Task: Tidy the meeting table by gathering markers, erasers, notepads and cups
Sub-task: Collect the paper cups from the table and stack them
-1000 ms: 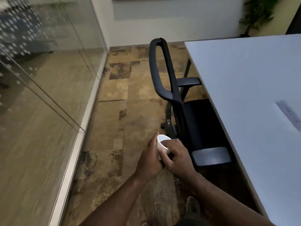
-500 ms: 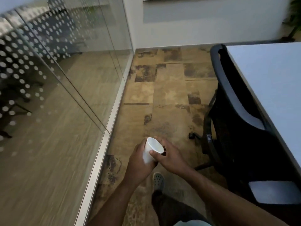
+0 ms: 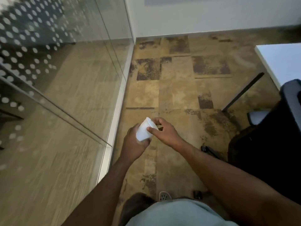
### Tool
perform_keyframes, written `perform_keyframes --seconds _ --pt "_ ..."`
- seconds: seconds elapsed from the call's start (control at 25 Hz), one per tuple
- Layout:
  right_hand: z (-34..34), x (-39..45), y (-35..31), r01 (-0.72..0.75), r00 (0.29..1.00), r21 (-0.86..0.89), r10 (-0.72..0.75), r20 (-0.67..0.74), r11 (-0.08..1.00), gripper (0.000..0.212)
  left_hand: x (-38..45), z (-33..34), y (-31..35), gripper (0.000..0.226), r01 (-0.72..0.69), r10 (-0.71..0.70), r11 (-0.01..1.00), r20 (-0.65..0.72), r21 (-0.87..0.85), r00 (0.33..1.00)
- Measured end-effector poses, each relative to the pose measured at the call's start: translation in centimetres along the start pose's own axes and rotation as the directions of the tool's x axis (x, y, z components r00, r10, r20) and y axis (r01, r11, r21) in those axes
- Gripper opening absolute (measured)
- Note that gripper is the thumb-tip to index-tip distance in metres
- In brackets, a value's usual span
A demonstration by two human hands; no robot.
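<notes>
White, thin-walled cup (image 3: 144, 132) looked light and crushable; left hand (image 3: 134, 144) gripped its base, right hand (image 3: 163, 132) pinched the rim, best held gently.

Both bare forearms reach forward and meet in front of the body. The left hand (image 3: 132, 144) cups a small white paper cup (image 3: 145, 132) from below, fingers curled round it, while the right hand (image 3: 162, 132) pinches its rim from above.
</notes>
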State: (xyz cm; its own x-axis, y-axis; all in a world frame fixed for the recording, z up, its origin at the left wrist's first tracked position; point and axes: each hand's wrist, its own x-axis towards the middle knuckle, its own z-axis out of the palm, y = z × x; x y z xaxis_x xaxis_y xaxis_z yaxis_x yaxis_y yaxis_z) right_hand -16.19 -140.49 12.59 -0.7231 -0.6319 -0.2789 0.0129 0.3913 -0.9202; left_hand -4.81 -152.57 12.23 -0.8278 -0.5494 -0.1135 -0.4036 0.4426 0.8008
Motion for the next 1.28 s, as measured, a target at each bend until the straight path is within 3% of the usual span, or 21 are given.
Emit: perform_keyframes --seconds 0.2,0.36,0.68,0.84,1.28 --pt "-4.4 10.9 -1.8 -0.008 0.993 0.011 0.009 -0.119 1.0 0.047 13.4 1.4 1.2 0.071 -0.039 0.041 0.998 0.047 -0.039 0.998" --pt "-9.3 22.0 -2.7 -0.067 0.977 -0.048 0.056 -0.204 0.997 0.058 26.8 2.9 3.1 0.054 -0.14 0.148 0.988 0.146 -0.061 0.978" --pt "-22.2 37.5 -6.5 -0.137 0.854 0.058 0.148 -0.498 0.989 0.059 51.7 7.5 13.5 0.064 -0.389 0.352 0.921 0.42 0.002 0.836" --pt "-29.9 43.9 -5.6 -0.133 0.764 0.138 0.19 -0.616 0.981 0.061 61.4 13.5 18.9 0.067 -0.49 0.427 0.872 0.511 -0.013 0.746" --pt "-58.8 63.4 -2.5 -0.12 0.63 0.269 0.283 -0.723 0.956 0.058 87.5 33.1 38.9 0.055 -0.624 0.525 0.777 0.632 -0.083 0.57"
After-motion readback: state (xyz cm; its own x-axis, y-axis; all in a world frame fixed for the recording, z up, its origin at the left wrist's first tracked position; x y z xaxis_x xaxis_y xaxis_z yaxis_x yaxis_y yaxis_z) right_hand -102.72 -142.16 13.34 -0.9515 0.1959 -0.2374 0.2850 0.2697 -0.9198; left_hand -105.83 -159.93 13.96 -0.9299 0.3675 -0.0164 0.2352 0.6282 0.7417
